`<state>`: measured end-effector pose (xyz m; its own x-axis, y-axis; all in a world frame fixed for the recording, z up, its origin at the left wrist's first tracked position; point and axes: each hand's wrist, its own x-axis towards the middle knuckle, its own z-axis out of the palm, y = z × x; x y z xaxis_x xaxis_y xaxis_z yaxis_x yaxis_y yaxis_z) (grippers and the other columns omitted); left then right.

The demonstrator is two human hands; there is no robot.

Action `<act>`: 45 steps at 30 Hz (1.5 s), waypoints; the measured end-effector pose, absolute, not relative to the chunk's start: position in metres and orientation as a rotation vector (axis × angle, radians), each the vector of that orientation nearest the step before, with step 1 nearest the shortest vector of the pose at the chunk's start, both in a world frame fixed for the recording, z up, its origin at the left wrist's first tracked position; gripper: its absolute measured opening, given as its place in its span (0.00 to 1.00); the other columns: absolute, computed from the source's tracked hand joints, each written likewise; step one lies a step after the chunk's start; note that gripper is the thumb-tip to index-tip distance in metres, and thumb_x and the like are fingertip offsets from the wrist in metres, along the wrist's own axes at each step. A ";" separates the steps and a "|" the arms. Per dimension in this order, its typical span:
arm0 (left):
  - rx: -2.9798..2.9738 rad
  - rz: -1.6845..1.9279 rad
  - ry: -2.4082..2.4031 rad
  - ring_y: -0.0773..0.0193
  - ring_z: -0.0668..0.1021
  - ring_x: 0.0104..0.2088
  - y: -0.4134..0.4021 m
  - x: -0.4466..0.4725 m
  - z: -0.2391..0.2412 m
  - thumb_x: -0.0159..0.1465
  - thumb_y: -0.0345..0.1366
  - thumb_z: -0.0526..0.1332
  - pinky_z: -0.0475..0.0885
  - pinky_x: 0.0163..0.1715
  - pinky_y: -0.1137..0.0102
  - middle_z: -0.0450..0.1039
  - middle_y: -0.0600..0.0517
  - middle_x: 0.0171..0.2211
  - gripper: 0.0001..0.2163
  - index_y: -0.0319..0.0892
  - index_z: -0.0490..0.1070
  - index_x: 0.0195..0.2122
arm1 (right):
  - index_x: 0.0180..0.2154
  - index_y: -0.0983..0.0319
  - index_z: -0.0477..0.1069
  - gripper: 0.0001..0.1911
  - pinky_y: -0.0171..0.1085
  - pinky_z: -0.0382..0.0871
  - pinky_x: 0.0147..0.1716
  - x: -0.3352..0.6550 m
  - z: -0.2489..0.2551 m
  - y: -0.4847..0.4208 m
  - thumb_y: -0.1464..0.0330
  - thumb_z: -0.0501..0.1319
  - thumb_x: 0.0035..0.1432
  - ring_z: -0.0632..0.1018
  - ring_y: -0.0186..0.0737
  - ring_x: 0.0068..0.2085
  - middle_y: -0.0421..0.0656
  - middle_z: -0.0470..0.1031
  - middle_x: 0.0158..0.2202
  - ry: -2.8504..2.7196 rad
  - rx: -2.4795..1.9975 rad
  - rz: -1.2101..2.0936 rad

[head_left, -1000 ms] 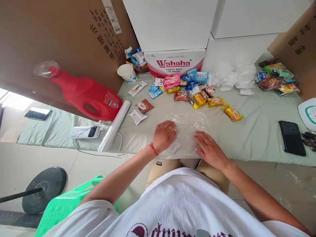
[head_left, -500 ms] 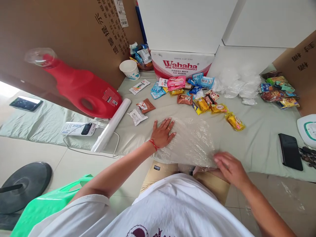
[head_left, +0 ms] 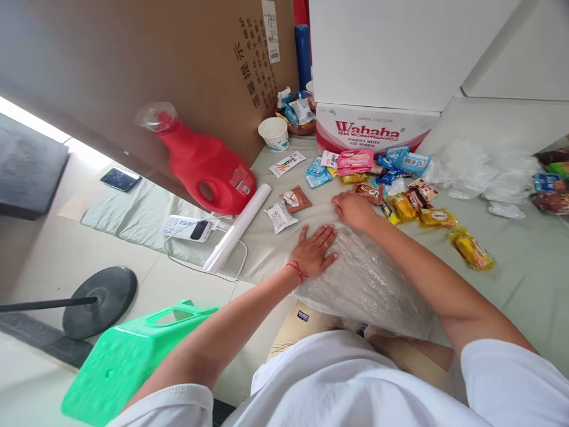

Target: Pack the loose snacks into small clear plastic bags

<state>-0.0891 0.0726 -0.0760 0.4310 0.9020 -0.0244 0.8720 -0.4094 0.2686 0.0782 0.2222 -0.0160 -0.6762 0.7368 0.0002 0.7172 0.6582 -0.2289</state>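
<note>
A crinkled clear plastic sheet [head_left: 364, 279] lies on the pale green cloth [head_left: 511, 279] in front of me. My left hand [head_left: 313, 252] lies flat on the sheet's left edge with its fingers spread; a red string is round the wrist. My right hand [head_left: 353, 209] reaches across to the sheet's far edge, fingers curled down onto it. It is right beside a brown snack packet [head_left: 368, 191]. Several small snack packets [head_left: 402, 204] lie scattered just beyond both hands.
A red detergent jug [head_left: 204, 169] lies on its side at the left, beside a white film roll [head_left: 237, 228] and a white charger with cable [head_left: 186, 228]. A paper cup [head_left: 273, 131] and Wahaha box [head_left: 377, 127] stand behind. A green stool [head_left: 128, 356] is near my left arm.
My right hand has moved from the sheet's near right edge up to its far edge by the snacks. The left hand stays flat on the sheet. My view has swung to the left.
</note>
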 end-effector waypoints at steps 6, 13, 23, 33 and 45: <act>2.428 0.177 1.541 0.49 0.58 0.74 0.074 -0.091 -0.076 0.75 0.53 0.45 0.36 0.72 0.39 0.55 0.43 0.74 0.31 0.47 0.49 0.76 | 0.65 0.68 0.66 0.28 0.49 0.63 0.61 -0.026 -0.036 0.258 0.59 0.57 0.70 0.71 0.56 0.60 0.56 0.73 0.61 -2.624 -1.067 0.623; 2.412 0.236 1.537 0.49 0.59 0.74 0.072 -0.091 -0.074 0.75 0.52 0.45 0.36 0.72 0.41 0.57 0.42 0.73 0.30 0.45 0.53 0.74 | 0.66 0.61 0.67 0.27 0.46 0.65 0.58 0.001 -0.054 0.226 0.71 0.57 0.67 0.75 0.51 0.55 0.52 0.75 0.59 -2.592 -1.072 0.691; 2.443 0.268 1.530 0.49 0.60 0.73 0.073 -0.091 -0.075 0.75 0.51 0.47 0.38 0.72 0.41 0.54 0.42 0.74 0.30 0.45 0.54 0.74 | 0.66 0.67 0.66 0.33 0.58 0.61 0.63 0.156 -0.046 0.245 0.67 0.61 0.61 0.65 0.65 0.63 0.58 0.66 0.67 -2.490 -1.497 0.216; 2.484 0.198 1.573 0.51 0.59 0.74 0.072 -0.091 -0.076 0.75 0.51 0.44 0.41 0.73 0.42 0.52 0.46 0.75 0.30 0.46 0.52 0.75 | 0.63 0.60 0.71 0.26 0.51 0.67 0.59 0.187 -0.050 0.239 0.66 0.55 0.65 0.74 0.56 0.57 0.51 0.75 0.60 -2.517 -1.465 0.380; 2.484 0.186 1.590 0.52 0.59 0.74 0.071 -0.091 -0.072 0.75 0.51 0.44 0.42 0.73 0.44 0.53 0.46 0.75 0.29 0.46 0.54 0.74 | 0.57 0.71 0.73 0.23 0.56 0.60 0.61 0.197 -0.043 0.320 0.62 0.61 0.66 0.70 0.64 0.59 0.64 0.74 0.56 -2.254 -1.845 0.309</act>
